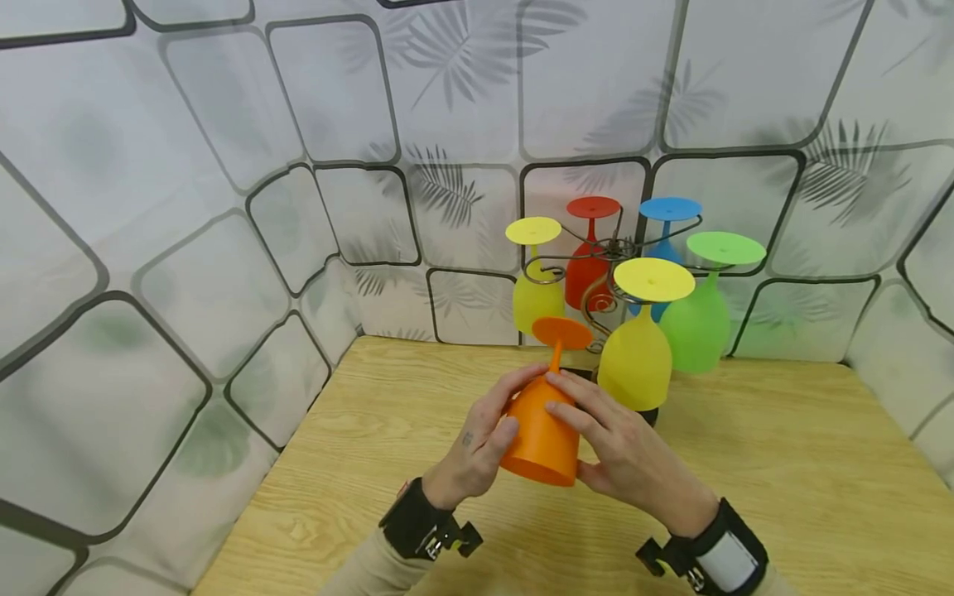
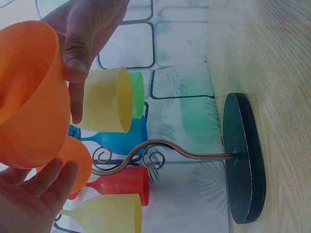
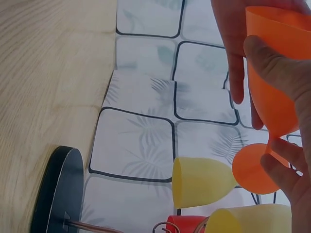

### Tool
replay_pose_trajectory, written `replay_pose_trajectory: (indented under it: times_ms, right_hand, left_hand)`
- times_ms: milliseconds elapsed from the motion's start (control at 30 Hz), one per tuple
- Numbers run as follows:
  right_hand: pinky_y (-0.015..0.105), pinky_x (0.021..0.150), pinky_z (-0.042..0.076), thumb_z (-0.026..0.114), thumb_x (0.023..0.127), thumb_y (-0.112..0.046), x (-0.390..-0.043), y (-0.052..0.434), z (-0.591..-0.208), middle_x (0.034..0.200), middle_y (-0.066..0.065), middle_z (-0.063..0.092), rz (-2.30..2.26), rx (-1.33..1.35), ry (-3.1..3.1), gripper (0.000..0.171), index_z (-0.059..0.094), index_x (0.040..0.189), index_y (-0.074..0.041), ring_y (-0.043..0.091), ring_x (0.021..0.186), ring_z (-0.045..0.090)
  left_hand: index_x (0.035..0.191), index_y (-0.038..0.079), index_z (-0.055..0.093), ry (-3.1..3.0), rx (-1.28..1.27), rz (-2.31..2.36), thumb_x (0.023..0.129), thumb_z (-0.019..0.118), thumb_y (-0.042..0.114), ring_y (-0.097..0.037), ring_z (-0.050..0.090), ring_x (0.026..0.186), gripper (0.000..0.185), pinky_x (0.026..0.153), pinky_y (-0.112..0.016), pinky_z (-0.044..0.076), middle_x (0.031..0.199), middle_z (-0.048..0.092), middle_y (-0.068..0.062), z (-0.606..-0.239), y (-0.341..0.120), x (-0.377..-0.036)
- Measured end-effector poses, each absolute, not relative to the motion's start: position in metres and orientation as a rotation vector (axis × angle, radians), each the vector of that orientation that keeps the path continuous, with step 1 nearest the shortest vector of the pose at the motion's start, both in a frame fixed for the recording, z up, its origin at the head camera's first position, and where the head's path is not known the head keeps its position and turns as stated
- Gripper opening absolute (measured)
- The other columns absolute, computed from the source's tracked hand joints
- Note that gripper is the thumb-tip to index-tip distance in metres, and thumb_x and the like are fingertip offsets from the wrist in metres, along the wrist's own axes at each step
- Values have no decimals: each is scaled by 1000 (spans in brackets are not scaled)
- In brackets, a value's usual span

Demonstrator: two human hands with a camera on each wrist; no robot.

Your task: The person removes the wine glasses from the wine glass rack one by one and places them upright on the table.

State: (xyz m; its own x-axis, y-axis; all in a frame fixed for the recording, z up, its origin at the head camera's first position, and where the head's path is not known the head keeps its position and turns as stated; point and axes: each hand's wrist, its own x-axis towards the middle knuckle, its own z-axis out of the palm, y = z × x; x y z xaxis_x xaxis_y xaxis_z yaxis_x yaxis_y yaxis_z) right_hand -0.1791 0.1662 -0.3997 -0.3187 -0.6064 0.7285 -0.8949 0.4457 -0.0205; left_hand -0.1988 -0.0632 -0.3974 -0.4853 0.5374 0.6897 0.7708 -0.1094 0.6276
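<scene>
An orange plastic goblet (image 1: 542, 426) is tilted upside down between both hands, its bowl mouth toward me and its round foot (image 1: 562, 333) up. My left hand (image 1: 477, 443) grips the bowl's left side, thumb in front; its other fingers are partly hidden behind. From the right, my right hand (image 1: 626, 443) holds the bowl, fingers laid along it near the stem. Just beyond stands a scrolled metal rack (image 2: 184, 154) where other goblets hang upside down: two yellow (image 1: 645, 360) (image 1: 538, 305), one red (image 1: 587, 277), one blue (image 1: 666, 248), one green (image 1: 696, 324).
The rack's dark base (image 2: 245, 160) rests on the wooden table (image 1: 387, 414), mostly hidden behind the goblets in the head view. A patterned curtain (image 1: 462, 215) surrounds the table at the back and sides.
</scene>
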Motion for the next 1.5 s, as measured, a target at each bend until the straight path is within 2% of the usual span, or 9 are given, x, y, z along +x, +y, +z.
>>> replay_pose_trajectory:
  times_ms: [100,200,333,533,633,800,1000,1133,1500]
  right_hand:
    - [21,120,29,46,104,-41,-179,165,-400,154,20,45,597,1248,-2021,55,52,141,-2,33,134,51]
    - [19,118,31,44,105,-41,-179,163,-400,153,20,46,619,1229,-2007,55,51,141,-1,32,129,55]
    - [17,113,37,46,104,-43,-178,162,-401,150,21,48,639,1192,-2000,57,50,140,2,30,122,59]
    - [15,110,39,54,102,-48,-177,160,-404,149,23,49,725,1149,-2019,68,45,141,7,29,117,62]
    - [15,113,36,56,100,-50,-178,158,-404,148,22,50,761,1134,-2022,72,43,142,8,32,119,62]
    - [13,111,37,58,97,-57,-178,156,-406,143,20,55,807,1077,-2070,84,38,146,9,28,115,63]
    - [12,109,39,58,95,-61,-179,156,-411,133,18,61,858,998,-2070,90,39,146,11,28,109,66]
    - [12,107,41,60,96,-59,-179,155,-413,131,18,61,893,989,-2027,87,41,145,11,28,107,68]
    - [14,106,43,64,95,-54,-181,146,-423,132,14,62,975,986,-1982,78,48,143,6,26,108,67]
  left_hand:
    - [155,-1,32,-1925,-1471,-1665,110,31,43,-19,67,93,63,77,-35,62,137,55,-24,-397,-64,-198]
    - [155,-2,32,-1905,-1481,-1688,111,32,41,-19,67,92,61,77,-35,62,136,55,-25,-396,-65,-198]
    - [154,-4,32,-1888,-1506,-1721,111,32,40,-21,67,102,61,83,-36,61,143,50,-27,-395,-65,-198]
    - [154,0,34,-1943,-1521,-1600,108,30,51,-30,45,142,69,117,-41,40,156,39,-23,-394,-67,-198]
    - [155,1,33,-1958,-1528,-1531,104,35,61,-33,33,150,79,123,-46,31,159,35,-24,-394,-68,-197]
    - [154,-5,29,-1931,-1556,-1486,94,57,64,-40,28,151,96,123,-51,29,160,28,-28,-392,-72,-197]
    - [151,-7,29,-1894,-1549,-1416,85,80,42,-35,39,142,97,115,-48,39,154,32,-29,-389,-71,-199]
    - [149,-6,33,-1890,-1525,-1364,83,83,35,-32,44,136,93,111,-46,43,148,37,-27,-389,-68,-201]
    - [150,-1,37,-1958,-1434,-1323,86,80,40,-28,50,129,87,100,-39,53,142,47,-17,-392,-71,-202]
